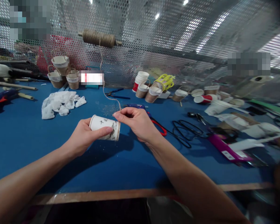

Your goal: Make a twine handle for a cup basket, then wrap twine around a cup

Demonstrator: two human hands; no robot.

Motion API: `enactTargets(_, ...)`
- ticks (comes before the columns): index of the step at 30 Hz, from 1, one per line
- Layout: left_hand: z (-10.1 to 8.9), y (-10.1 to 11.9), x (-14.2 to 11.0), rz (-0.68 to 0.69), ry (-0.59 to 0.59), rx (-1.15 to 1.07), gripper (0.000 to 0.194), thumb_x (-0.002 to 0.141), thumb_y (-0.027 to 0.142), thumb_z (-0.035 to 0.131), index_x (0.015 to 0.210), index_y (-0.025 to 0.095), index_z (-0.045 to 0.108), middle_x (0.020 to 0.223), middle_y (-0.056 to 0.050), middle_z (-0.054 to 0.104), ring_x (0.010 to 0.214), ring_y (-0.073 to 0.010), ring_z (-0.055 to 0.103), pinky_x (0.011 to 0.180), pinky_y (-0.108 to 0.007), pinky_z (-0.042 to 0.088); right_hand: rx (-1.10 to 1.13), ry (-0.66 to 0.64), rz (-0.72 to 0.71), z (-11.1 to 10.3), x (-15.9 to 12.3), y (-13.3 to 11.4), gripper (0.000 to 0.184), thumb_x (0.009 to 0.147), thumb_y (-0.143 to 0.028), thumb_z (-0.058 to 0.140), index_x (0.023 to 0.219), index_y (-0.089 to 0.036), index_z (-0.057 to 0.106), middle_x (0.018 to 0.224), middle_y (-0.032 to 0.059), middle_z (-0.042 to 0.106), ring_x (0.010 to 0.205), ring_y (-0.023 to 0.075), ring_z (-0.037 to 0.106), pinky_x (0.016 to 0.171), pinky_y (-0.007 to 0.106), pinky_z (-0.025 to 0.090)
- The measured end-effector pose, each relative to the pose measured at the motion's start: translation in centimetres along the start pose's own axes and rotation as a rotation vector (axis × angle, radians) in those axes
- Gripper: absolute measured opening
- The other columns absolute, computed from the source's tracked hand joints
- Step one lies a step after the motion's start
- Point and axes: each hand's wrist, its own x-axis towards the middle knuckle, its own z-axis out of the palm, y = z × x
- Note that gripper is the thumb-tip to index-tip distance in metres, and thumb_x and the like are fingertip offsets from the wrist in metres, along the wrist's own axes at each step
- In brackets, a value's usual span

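Observation:
My left hand (87, 135) is wrapped round a white paper cup (99, 123) with dark printed marks, held on its side above the blue table. Its thumb lies along the cup's wall. A thin band of twine runs round the cup's right-hand end. My right hand (138, 123) pinches the twine (112, 98) between thumb and forefinger, close to that end. From there the strand rises to a spool of twine (99, 38) mounted on a rod at the mesh panel.
Twine-wrapped cups with handles (60, 63) stand at the back left, behind crumpled white cloth (58, 104). Pliers (118, 93), red-handled scissors (160, 127), black cable (186, 132) and a purple tool (226, 147) lie about. More cups (151, 93) stand at the back.

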Motion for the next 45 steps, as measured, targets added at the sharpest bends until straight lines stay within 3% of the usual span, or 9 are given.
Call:
enactTargets(16,-0.1,-0.1,-0.4,0.153,0.000,0.170,0.021,0.055,0.023,0.077,0.073,0.014,0.068,0.066,0.000,0.067,0.056,-0.0096,0.056,0.052,-0.018,0.045,0.242,-0.006,0.092,0.2,-0.3,0.0,0.015,0.059,-0.029,0.072,0.064,-0.017,0.066,0.062,-0.0025,0.061,0.057,0.0081,0.051,0.061,0.025,0.042)
enactTargets(27,-0.2,-0.6,-0.2,0.151,0.013,0.080,0.019,0.055,0.022,0.077,0.070,0.015,0.068,0.065,0.001,0.067,0.057,-0.0079,0.056,0.055,-0.016,0.046,0.288,0.007,0.147,0.4,-0.1,0.2,0.011,0.058,-0.025,0.071,0.062,-0.016,0.066,0.060,-0.0024,0.061,0.056,0.0073,0.050,0.060,0.025,0.042)
enactTargets(31,-0.1,-0.7,0.1,0.114,0.009,-0.012,0.020,0.054,0.020,0.078,0.070,0.014,0.066,0.066,0.001,0.067,0.058,-0.0084,0.057,0.057,-0.018,0.047,0.313,0.005,0.193,0.4,0.0,0.5,0.012,0.057,-0.024,0.072,0.063,-0.016,0.066,0.062,-0.0018,0.061,0.057,0.0080,0.052,0.058,0.025,0.042)
enactTargets(37,0.5,-0.1,0.1,-0.046,0.032,-0.163,0.022,0.052,0.019,0.078,0.068,0.011,0.065,0.062,0.000,0.067,0.054,-0.0091,0.058,0.051,-0.018,0.046,0.332,-0.003,0.295,0.6,0.3,1.2,0.010,0.060,-0.022,0.071,0.063,-0.014,0.065,0.059,-0.0022,0.060,0.053,0.0068,0.052,0.055,0.023,0.041)
enactTargets(45,0.2,-0.3,0.5,-0.087,0.023,-0.198,0.020,0.054,0.019,0.078,0.068,0.011,0.065,0.061,0.000,0.066,0.052,-0.0077,0.057,0.049,-0.016,0.043,0.364,0.004,0.391,0.8,0.6,1.4,0.007,0.067,-0.017,0.067,0.062,-0.014,0.063,0.055,-0.0020,0.059,0.049,0.0063,0.052,0.054,0.022,0.041)
